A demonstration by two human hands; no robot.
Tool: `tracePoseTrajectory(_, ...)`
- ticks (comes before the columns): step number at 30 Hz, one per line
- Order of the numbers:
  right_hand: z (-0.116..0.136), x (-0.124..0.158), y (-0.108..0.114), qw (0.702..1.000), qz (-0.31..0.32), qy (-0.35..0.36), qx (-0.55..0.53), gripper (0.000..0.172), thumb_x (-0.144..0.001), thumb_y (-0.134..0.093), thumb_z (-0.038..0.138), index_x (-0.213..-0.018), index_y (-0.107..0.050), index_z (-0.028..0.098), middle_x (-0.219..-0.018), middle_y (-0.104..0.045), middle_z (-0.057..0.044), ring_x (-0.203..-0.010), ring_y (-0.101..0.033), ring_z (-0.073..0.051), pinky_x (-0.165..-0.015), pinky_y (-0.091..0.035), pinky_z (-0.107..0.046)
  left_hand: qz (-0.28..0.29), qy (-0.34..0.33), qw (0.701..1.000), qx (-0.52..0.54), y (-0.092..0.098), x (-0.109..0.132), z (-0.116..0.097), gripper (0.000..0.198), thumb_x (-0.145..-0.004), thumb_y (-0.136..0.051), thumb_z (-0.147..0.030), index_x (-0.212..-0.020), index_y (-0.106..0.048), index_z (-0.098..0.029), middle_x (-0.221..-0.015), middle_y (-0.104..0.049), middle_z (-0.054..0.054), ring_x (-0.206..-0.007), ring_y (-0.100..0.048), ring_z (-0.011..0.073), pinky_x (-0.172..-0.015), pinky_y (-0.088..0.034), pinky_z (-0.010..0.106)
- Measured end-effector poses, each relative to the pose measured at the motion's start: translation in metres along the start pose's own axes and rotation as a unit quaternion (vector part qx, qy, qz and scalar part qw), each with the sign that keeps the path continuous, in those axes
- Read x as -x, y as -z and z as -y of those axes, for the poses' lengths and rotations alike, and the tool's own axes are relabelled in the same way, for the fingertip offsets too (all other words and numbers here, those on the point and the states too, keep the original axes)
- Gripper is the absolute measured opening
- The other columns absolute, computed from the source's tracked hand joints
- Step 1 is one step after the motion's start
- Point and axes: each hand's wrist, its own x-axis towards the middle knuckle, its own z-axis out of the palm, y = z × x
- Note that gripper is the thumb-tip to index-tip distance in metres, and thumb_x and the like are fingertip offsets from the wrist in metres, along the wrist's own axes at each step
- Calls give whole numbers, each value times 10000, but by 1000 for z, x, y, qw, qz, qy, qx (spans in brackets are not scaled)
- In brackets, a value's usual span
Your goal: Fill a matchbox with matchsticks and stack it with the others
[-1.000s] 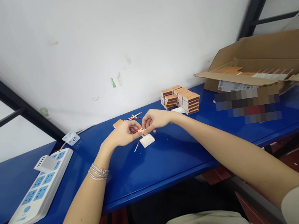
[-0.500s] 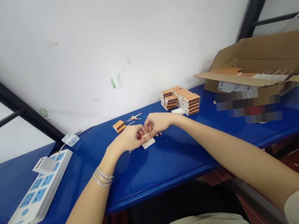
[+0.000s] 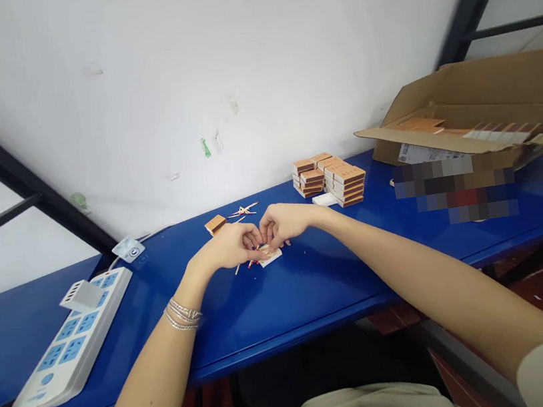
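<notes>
Near the middle of the blue table lies a small white matchbox tray [image 3: 272,258] with matches in it, partly covered by my fingers. My left hand [image 3: 234,245] is at the tray's left side, its fingers curled and pinching at the matches. From the right, my right hand [image 3: 285,220] reaches over the tray with its fingertips pressed together on the matches. Some matches [image 3: 252,263] with red heads stick out below my left fingers. Behind the left hand are orange matchboxes [image 3: 215,225], partly hidden, and a small loose pile of matches [image 3: 244,210].
Stacks of matchboxes [image 3: 347,183] stand at the back right, with a white tray [image 3: 325,200] before them. Farther right is an open cardboard box [image 3: 482,89] holding more matchboxes, beside a blurred patch. A power strip [image 3: 76,342] lies on the left of the blue table [image 3: 286,309].
The matches held up between my hands have gone down into and beside the tray. Both hands stay at the tray, and the view has shifted slightly.
</notes>
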Motion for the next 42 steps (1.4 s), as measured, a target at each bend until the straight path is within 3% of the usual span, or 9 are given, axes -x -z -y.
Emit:
tracePoseTrajectory(6, -4, 0, 5, 999, -24, 14, 22, 376, -541, -826, 345, -825, -684, 143, -690, -712, -16, -581, -619, -133, -518, -467, -224, 17, -3, 999, 46, 11, 2, 11, 348, -728, -704, -431, -942, -658, -160, -834, -719, 66, -730, -662, 162, -639, -497, 275)
tracePoseTrajectory(10, -2, -1, 4, 997, -18, 29, 70, 314, -563, -805, 304, -818, -728, 137, -680, -708, -12, -601, -610, -128, -545, -446, -215, 70, 57, 996, 20, 17, 5, 16, 440, -594, -798, -458, -903, -677, -170, -747, -718, 44, -658, -651, 163, -561, -457, 254)
tracePoseTrajectory(13, 1, -2, 0, 994, -14, 30, 104, 230, -593, -772, 242, -800, -754, 144, -664, -707, -7, -607, -602, -123, -563, -426, -208, 98, 97, 989, -45, 17, 6, 17, 381, -538, -821, -439, -794, -700, -184, -668, -702, 15, -586, -618, 153, -507, -409, 244)
tracePoseTrajectory(20, 5, -2, -5, 987, -24, 33, 157, 160, -668, -705, 211, -801, -754, 136, -695, -717, -22, -626, -603, -123, -571, -412, -201, 120, 71, 987, -78, 10, 0, 21, 211, -694, -669, -330, -816, -713, -163, -725, -710, 36, -621, -616, 154, -542, -424, 243)
tracePoseTrajectory(25, 9, 0, -5, 990, -22, 41, 131, 164, -674, -691, 194, -814, -743, 126, -697, -716, -19, -616, -598, -113, -578, -418, -196, 123, 97, 985, -72, 12, 1, 19, 187, -689, -620, -258, -827, -678, -145, -730, -703, 43, -655, -628, 153, -576, -444, 232)
tracePoseTrajectory(34, 3, -1, -1, 992, -14, 52, 112, 224, -655, -735, 287, -823, -739, 139, -736, -720, -29, -647, -613, -126, -585, -424, -207, 97, 69, 991, -58, 21, 4, 22, 132, -680, -577, -249, -767, -616, -158, -681, -651, 12, -607, -567, 122, -560, -424, 227)
tracePoseTrajectory(38, -7, 2, 14, 989, -48, 38, 134, 312, -608, -778, 371, -824, -734, 149, -729, -711, -24, -647, -606, -137, -575, -422, -221, 90, 58, 991, -75, 13, 4, 9, 110, -694, -569, -281, -705, -563, -172, -635, -611, 5, -573, -546, 123, -530, -399, 238)
tracePoseTrajectory(42, -6, 3, 12, 991, -12, 25, 135, 306, -625, -758, 327, -865, -737, 138, -740, -713, -27, -663, -612, -143, -575, -426, -221, 69, 45, 987, -140, 5, 6, -6, 201, -718, -562, -364, -639, -497, -190, -576, -562, -2, -510, -488, 121, -483, -341, 260)
